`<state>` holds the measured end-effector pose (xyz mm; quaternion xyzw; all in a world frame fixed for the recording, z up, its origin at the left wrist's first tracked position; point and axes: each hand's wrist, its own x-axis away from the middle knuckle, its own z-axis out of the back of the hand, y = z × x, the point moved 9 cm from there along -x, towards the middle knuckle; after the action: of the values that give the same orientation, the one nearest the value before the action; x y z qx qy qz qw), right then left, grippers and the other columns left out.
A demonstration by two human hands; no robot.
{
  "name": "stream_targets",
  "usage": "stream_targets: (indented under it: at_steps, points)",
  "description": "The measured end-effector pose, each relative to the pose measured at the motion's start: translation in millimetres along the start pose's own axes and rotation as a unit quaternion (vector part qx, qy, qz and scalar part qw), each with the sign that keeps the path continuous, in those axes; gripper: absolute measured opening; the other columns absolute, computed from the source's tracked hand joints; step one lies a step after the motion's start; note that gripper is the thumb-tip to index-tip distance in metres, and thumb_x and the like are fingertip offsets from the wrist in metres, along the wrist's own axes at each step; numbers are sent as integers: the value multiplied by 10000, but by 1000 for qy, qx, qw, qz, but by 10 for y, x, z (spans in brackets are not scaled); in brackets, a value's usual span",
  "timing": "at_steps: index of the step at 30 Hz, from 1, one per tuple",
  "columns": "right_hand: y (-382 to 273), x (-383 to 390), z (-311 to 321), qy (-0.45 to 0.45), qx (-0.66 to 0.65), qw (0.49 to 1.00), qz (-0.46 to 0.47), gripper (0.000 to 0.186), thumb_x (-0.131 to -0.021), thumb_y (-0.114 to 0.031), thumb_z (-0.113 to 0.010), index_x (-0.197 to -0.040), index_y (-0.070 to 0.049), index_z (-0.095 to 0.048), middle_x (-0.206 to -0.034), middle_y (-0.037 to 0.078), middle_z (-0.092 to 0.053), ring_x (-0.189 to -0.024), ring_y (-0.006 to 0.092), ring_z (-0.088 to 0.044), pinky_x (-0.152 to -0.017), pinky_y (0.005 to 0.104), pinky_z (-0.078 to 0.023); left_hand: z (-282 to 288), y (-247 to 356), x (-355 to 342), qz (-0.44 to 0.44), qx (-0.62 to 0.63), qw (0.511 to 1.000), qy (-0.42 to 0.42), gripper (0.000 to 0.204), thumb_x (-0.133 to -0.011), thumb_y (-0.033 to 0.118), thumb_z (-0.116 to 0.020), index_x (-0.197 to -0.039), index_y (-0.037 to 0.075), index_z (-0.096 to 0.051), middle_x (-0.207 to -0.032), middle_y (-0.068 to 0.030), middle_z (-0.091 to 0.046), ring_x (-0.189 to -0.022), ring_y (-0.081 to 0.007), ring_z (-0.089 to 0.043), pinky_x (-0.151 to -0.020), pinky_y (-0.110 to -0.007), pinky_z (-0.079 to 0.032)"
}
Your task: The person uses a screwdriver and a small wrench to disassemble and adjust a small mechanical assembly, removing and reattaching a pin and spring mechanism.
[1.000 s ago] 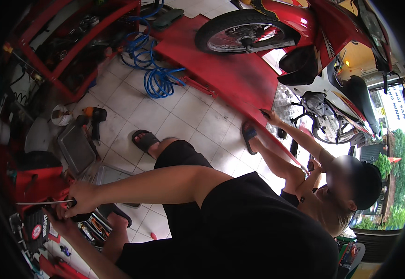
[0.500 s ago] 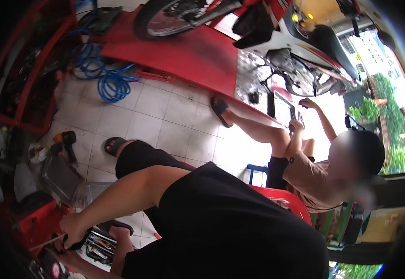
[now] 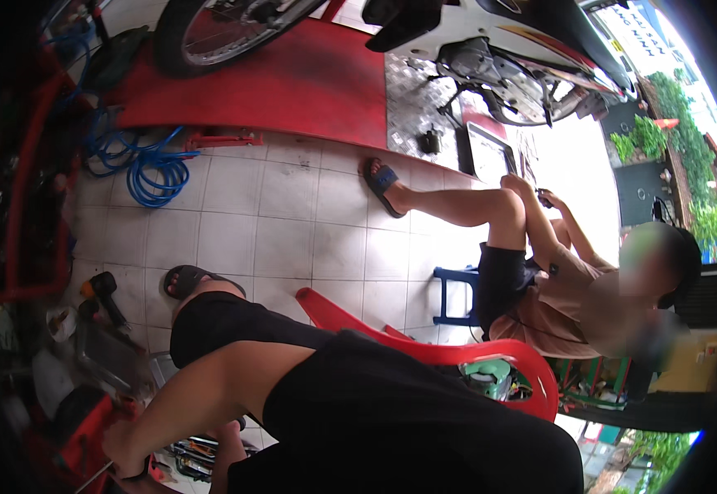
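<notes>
My right hand (image 3: 121,445) is at the lower left beside red tool cases (image 3: 87,424), its fingers closed on a thin metal rod (image 3: 95,477) with a dark part by the grip. My left hand is hidden in the dark lower-left corner, so its fingers cannot be made out. An open set of hand tools (image 3: 190,457) lies just right of my hands, with grey metal trays (image 3: 107,358) and a black-and-orange power tool (image 3: 103,292) on the tiles above.
A co-worker (image 3: 572,288) sits near a blue stool (image 3: 449,300), both hands on a small dark object. A red chair (image 3: 531,375), red lift platform (image 3: 251,86) with motorcycle (image 3: 523,74), coiled blue hose (image 3: 153,173) and red rack (image 3: 25,198) surround me.
My view has swung rightward, revealing the red chair and blue stool. My right hand has moved lower in view, still on the rod. The co-worker's hands have drawn together.
</notes>
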<state>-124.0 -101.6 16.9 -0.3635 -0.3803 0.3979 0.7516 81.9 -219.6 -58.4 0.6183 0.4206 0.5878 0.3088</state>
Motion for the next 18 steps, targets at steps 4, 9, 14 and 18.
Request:
stream_targets:
  at_steps: [4,9,14,18]
  points:
    - [-44,16,271,-137,-9,984,116,263,-711,-264,-634,-799,-38,-736,-856,174,-704,-879,316,-693,-784,404,-552,42,-180,-15,68,40,997,8,455,-1000,279,-491,-1345,-16,-464,-1188,-132,-588,-1122,-258,-552,-1004,-419,-412]
    - [-59,-153,419,-155,7,978,136,344,-757,-339,-638,-867,-29,-738,-894,214,-695,-920,337,-681,-827,426,-540,101,-645,-398,94,130,967,-200,414,-1016,377,-424,-1290,92,-547,-1247,-141,-582,-1168,-327,-553,-985,-518,-432]
    - [-133,-161,57,-230,-26,955,187,285,-858,-418,-579,-928,-210,-762,-924,125,-709,-921,324,-674,-810,427,-527,-339,-332,402,7,213,970,-117,315,-1014,356,-476,-1058,76,-611,-913,-49,-632,-756,-126,-594,-686,-280,-512]
    - [-94,-188,432,-180,-97,961,187,367,-917,-363,-598,-1027,-27,-698,-850,163,-694,-793,240,-679,-752,370,-508,-944,15,813,-12,238,955,-176,316,-1001,348,-498,-1094,59,-587,-877,-16,-579,-583,-77,-455,-496,-214,-341]
